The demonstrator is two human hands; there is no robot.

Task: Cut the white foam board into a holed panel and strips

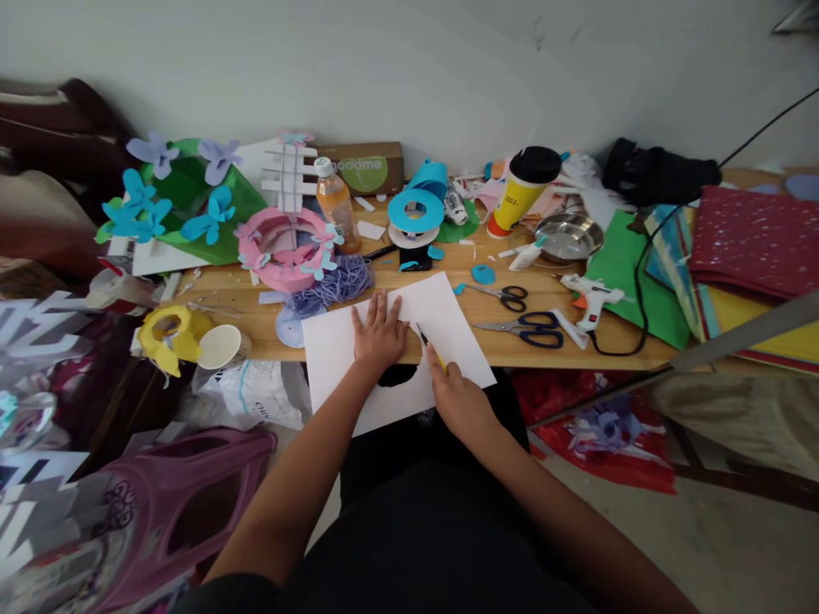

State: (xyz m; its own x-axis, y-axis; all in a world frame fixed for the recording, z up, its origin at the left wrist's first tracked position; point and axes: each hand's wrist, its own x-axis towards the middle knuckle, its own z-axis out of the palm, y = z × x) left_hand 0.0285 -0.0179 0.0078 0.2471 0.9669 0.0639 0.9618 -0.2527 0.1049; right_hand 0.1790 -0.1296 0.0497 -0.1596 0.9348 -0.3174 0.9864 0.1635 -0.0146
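Yarn [339, 286] lies just beside the upper left edge of the paper [451, 328], which overhangs the front of the table [262, 328]. The left hand [380, 337] lies flat across the hole [397, 375], fingers spread, gripping nothing; the right hand [457, 396] closes round a cutter [436, 355] at its right rim, paper nearly reaching the navy scissors [525, 327].

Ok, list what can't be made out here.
Head view:
Part of the white sheet: covered by the left hand.
Rear of the cutter: inside the right hand.
Print on the yellow cup: too small to read.
Maroon sheet: cut off by the right edge.
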